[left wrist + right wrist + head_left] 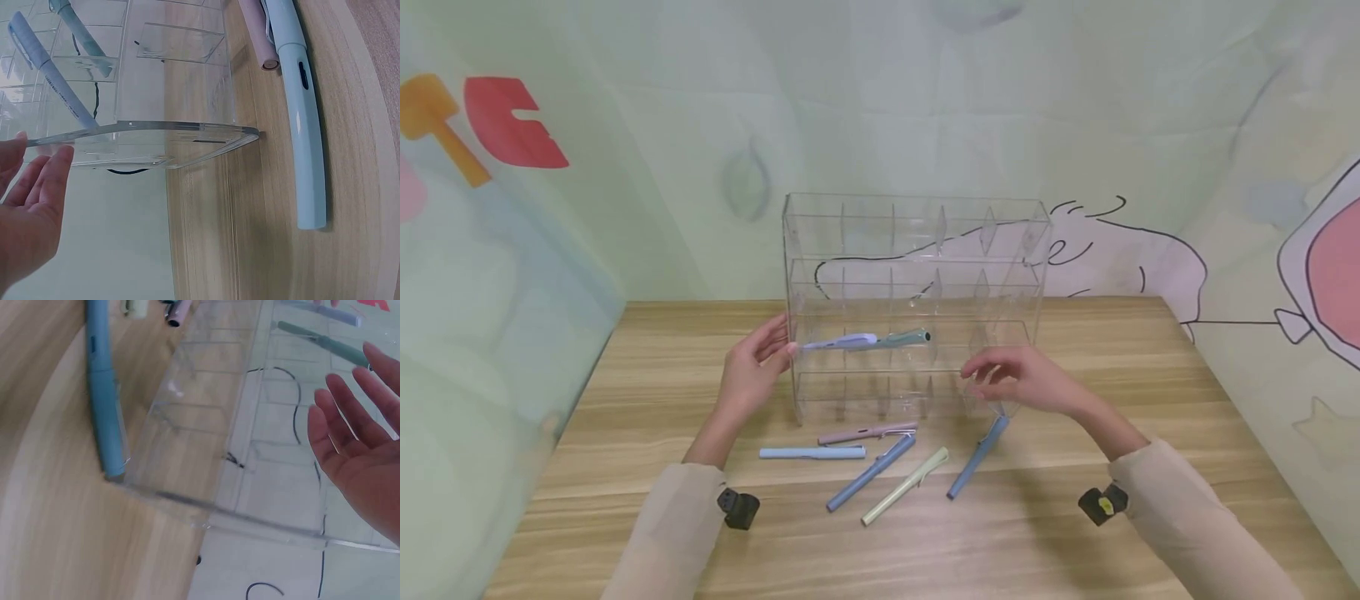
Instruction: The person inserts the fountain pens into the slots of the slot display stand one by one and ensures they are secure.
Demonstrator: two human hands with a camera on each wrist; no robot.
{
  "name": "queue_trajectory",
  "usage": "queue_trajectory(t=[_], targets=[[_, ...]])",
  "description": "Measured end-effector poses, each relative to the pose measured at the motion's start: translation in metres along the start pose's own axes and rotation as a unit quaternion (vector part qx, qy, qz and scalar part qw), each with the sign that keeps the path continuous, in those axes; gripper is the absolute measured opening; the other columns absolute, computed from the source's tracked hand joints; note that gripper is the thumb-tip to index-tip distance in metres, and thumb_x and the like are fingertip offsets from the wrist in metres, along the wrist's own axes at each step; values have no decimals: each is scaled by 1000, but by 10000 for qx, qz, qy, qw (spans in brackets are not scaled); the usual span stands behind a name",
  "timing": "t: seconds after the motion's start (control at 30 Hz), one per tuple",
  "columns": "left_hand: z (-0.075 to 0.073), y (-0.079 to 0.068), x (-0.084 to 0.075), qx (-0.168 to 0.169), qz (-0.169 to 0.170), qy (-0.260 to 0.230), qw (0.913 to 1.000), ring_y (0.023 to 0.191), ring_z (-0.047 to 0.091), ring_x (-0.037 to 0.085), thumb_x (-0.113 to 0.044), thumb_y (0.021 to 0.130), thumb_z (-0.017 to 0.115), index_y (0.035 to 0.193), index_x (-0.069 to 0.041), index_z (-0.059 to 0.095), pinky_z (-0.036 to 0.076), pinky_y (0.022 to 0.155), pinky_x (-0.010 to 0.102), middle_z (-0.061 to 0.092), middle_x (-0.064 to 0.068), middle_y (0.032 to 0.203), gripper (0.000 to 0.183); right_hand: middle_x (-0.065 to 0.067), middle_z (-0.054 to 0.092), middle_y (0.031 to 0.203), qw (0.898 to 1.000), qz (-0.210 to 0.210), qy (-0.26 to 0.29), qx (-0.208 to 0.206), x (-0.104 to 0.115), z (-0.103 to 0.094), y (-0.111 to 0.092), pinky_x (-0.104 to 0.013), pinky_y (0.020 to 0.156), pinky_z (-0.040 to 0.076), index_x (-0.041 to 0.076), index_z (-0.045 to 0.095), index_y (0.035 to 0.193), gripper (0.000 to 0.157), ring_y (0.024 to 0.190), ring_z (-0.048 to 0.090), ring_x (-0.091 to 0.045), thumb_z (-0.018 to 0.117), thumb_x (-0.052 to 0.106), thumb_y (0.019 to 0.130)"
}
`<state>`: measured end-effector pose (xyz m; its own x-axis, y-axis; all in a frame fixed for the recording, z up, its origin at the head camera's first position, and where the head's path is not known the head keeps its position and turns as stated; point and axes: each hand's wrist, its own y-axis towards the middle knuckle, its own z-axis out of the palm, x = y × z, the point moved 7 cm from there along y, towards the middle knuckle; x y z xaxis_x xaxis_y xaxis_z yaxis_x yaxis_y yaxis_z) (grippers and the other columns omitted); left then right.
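Note:
A clear acrylic rack (917, 312) with several compartments stands upright on the table. My left hand (751, 367) holds its left side wall, thumb in front and fingers on the outer side; in the left wrist view the wall's edge passes between them. A lavender pen (850, 342) and a dark green pen (904, 338) lie on one of the middle shelves, end towards end. My right hand (1022, 379) hovers before the rack's right part, fingers loosely bent, holding nothing. Its palm shows bare in the right wrist view.
Before the rack lie a pink pen (857, 435), a light blue pen (812, 453), a blue pen (871, 473), a pale green pen (906, 486) and another blue pen (977, 458) touching or near the rack's right front corner. A printed cloth wall (700, 167) rises behind the table (655, 367).

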<state>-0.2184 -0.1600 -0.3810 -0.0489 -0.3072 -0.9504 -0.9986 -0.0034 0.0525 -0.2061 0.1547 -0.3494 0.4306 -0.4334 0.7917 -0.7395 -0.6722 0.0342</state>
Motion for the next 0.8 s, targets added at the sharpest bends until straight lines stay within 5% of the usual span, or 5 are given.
queue_trajectory(t=[0.23, 0.8], targets=[[-1, 1, 0, -4, 1, 34, 10000, 112, 52, 31, -7, 92, 55, 137, -4, 39, 53, 80, 21, 50, 21, 127, 48, -9, 61, 111, 9980, 364, -250, 445, -24, 13, -27, -37, 80, 53, 6, 62, 112, 30, 95, 56, -27, 67, 7, 82], [-1, 1, 1, 1, -23, -6, 10000, 112, 52, 31, -5, 92, 54, 137, -3, 39, 53, 80, 21, 50, 22, 127, 48, -13, 61, 110, 9971, 402, -616, -171, -76, 51, -58, -28, 68, 50, 2, 62, 108, 36, 88, 53, -24, 71, -1, 73]])
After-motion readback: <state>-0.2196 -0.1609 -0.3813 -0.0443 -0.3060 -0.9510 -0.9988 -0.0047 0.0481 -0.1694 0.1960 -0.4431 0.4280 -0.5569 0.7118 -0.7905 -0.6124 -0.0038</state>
